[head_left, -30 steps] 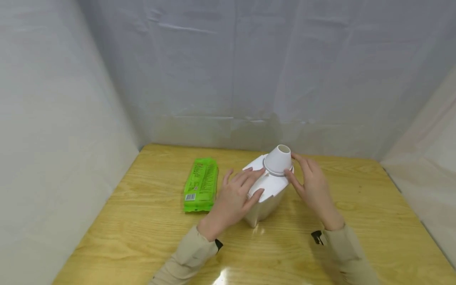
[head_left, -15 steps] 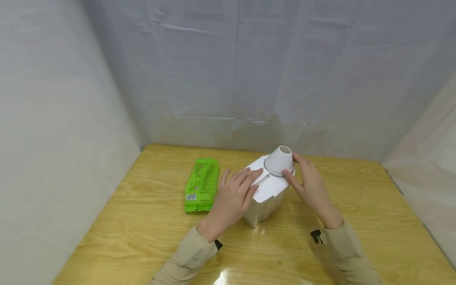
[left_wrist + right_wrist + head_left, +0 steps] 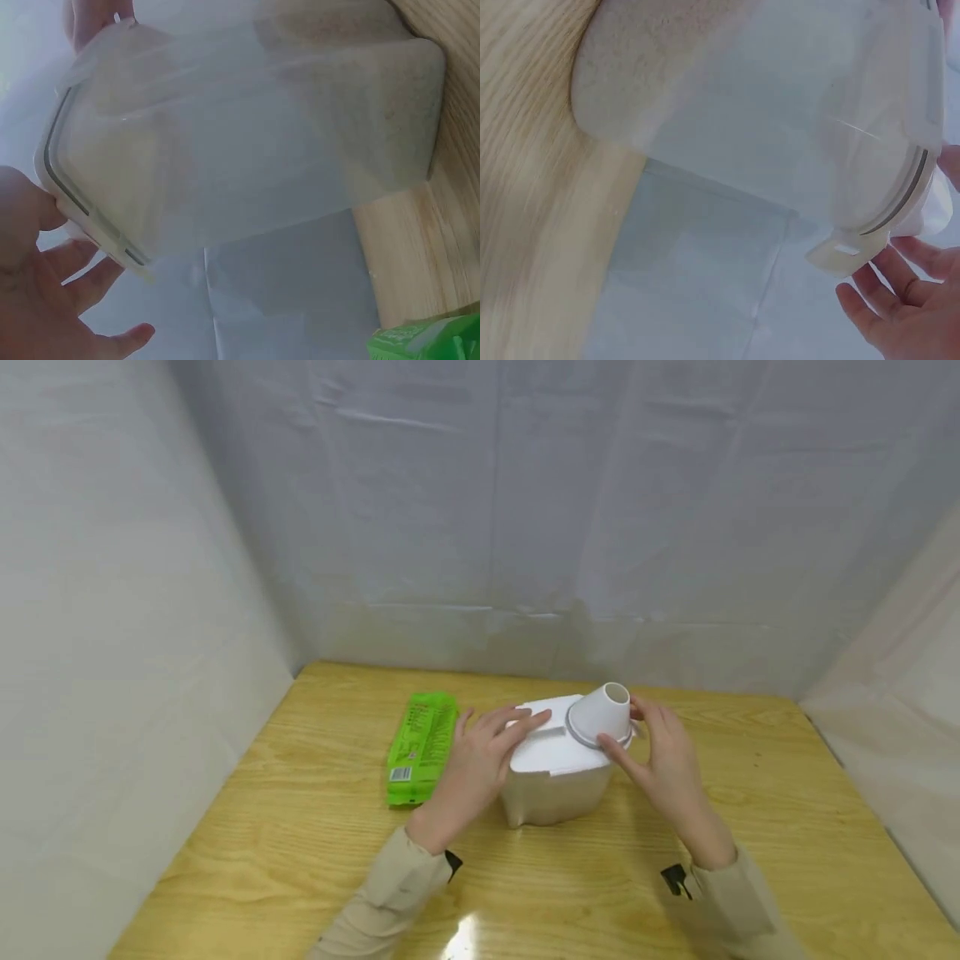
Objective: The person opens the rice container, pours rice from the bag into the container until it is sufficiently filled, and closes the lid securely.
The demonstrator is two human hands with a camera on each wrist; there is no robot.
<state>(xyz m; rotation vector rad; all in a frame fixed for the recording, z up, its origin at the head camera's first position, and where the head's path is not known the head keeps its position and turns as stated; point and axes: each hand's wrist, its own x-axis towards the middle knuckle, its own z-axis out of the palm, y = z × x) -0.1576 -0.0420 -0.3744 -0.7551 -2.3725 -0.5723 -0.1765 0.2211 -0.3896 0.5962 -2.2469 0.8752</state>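
Note:
A clear-walled storage container (image 3: 557,795) with a white lid (image 3: 551,755) stands upright on the table. Pale, grainy contents (image 3: 630,67) show through its lower part. At the lid's right end rises a white cone-shaped piece (image 3: 602,717) with a round hollow on top. My left hand (image 3: 476,768) holds the lid's left end, its fingers lying over the top beside a slot. My right hand (image 3: 670,768) grips the other end, thumb at the near side of the cone's base and fingers on the far side. A tab (image 3: 847,253) juts from the lid beside my right fingertips.
A bright green packet (image 3: 422,747) with a barcode lies to the left of the container, close to my left hand. The wooden table (image 3: 300,827) runs back to grey-white sheeting (image 3: 480,527), which also hangs on both sides.
The container has turned clockwise under both hands. Its cone end has swung right and nearer, while its near corner has shifted left. The green packet has stayed put.

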